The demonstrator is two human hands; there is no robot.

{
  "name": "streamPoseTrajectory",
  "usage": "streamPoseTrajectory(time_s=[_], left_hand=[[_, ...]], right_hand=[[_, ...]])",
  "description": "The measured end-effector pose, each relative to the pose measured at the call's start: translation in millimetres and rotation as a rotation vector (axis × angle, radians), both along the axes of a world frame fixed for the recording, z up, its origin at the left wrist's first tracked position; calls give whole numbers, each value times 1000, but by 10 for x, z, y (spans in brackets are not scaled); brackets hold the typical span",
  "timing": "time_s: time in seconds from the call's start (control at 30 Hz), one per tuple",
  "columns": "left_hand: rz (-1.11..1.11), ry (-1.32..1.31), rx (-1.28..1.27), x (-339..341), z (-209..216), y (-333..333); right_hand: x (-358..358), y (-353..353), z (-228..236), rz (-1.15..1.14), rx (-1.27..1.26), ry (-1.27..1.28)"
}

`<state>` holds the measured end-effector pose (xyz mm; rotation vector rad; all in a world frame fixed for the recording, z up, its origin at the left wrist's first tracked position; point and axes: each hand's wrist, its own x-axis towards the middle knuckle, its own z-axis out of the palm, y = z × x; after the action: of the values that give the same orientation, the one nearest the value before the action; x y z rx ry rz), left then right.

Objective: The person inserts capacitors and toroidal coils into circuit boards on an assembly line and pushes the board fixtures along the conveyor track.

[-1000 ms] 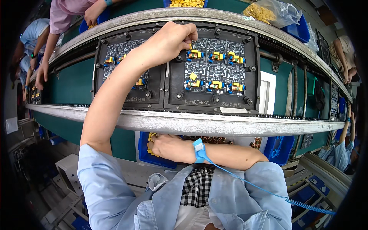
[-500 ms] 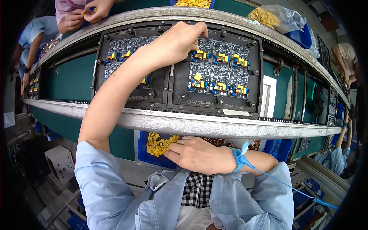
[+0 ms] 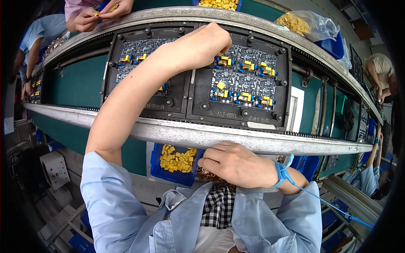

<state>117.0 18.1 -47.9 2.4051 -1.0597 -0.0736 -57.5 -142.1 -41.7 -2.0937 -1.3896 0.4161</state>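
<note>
Left hand (image 3: pixel 206 44): fingers curled down at the circuit boards (image 3: pixel 249 88), tips hidden, can't tell if pinching. Right hand (image 3: pixel 236 164): fingers bent, close together; can't tell what's in them. It's over the copper coils (image 3: pixel 206 175), partly blocking them, just beside the blue bin (image 3: pixel 168 177) of yellow blocks (image 3: pixel 181 160). Boards sit in the black frame (image 3: pixel 198 97); left forearm (image 3: pixel 143 80) covers part of the left-hand group. Metal rail (image 3: pixel 190 135) runs between bin and frame. Beyond the far rail (image 3: pixel 185 16): a co-worker's hands (image 3: pixel 86 20), plastic bag (image 3: pixel 325 27).
</note>
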Motion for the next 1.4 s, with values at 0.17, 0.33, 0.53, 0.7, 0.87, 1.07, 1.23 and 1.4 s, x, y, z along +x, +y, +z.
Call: streamPoseTrajectory(time_s=[0.17,0.33,0.53,0.7,0.87,1.07,1.23,1.4], left_hand=[[-33,-82,91,-29,62,-32],[-43,-166,92,-41,54,-48],[-52,-192,66,-75,49,-37],[-66,-148,116,-73,79,-77],[-44,-90,113,-83,47,11],[30,16,-175,-162,-54,124],[134,49,-441,-683,159,346],[80,375,-510,-1508,176,600]], right_hand=[[67,-142,139,-51,-60,10],[114,-256,233,-110,-135,29],[147,-331,266,-153,-150,41],[265,-382,238,-183,-8,-12],[626,-418,392,-564,158,4],[1413,-488,217,-737,60,-80],[1646,-448,72,-660,-177,12],[1689,-355,86,-536,-189,-115]])
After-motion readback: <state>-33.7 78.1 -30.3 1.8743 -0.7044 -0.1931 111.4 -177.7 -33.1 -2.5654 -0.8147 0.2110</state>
